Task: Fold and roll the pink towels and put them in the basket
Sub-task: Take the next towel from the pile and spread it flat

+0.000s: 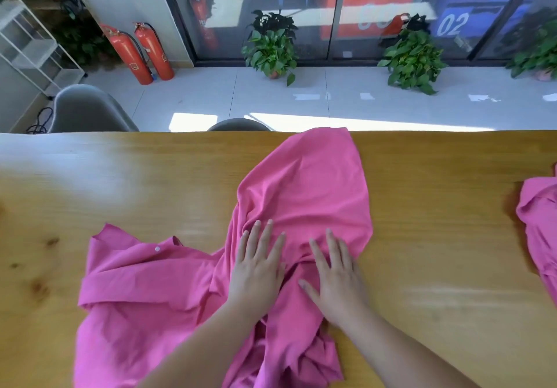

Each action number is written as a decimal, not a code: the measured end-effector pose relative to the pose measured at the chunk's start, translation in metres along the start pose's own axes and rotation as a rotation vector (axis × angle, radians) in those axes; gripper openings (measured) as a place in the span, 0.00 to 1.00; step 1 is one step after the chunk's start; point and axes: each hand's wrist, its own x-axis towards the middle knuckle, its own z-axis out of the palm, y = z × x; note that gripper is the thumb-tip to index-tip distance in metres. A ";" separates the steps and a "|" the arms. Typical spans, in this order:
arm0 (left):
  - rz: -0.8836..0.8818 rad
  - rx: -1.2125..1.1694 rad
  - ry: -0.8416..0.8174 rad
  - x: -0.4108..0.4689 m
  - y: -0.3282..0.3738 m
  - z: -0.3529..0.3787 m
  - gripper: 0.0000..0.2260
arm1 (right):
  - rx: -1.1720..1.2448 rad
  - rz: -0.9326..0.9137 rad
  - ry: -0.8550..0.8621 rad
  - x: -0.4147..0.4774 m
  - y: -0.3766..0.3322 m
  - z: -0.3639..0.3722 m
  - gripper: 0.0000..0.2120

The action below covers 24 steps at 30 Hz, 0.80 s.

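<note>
There are two hands on one wooden table. The left hand and the right hand lie flat side by side, close but not touching, with fingers straight and spread, pressing down on a pink towel. They grip nothing. This towel lies crumpled in the middle of the table, under both hands, and reaches past the fingertips to the far edge. More pink cloth spreads out to the left of the left hand; I cannot tell if it is a second towel or the same one. Another pink towel lies well apart at the right edge. Behind the table are two grey chairs, two red fire extinguishers and three green plants.
</note>
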 end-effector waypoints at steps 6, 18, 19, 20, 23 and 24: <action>0.120 0.097 -0.078 -0.062 -0.039 0.012 0.37 | -0.144 0.128 0.089 -0.020 0.080 0.011 0.45; 0.076 0.095 0.006 -0.070 -0.050 -0.017 0.45 | -0.086 0.129 0.119 -0.071 0.034 -0.004 0.49; 0.085 0.065 0.015 -0.076 -0.040 -0.014 0.45 | -0.076 0.106 0.085 -0.081 0.024 0.003 0.51; 0.111 0.054 0.007 -0.085 -0.031 -0.008 0.45 | -0.074 0.094 0.048 -0.092 0.020 0.011 0.52; 0.189 0.069 -0.028 -0.117 -0.027 0.016 0.48 | -0.088 0.146 0.051 -0.117 0.032 0.036 0.52; 0.182 0.059 -0.033 -0.127 -0.031 0.022 0.48 | -0.098 0.202 0.073 -0.123 0.042 0.040 0.52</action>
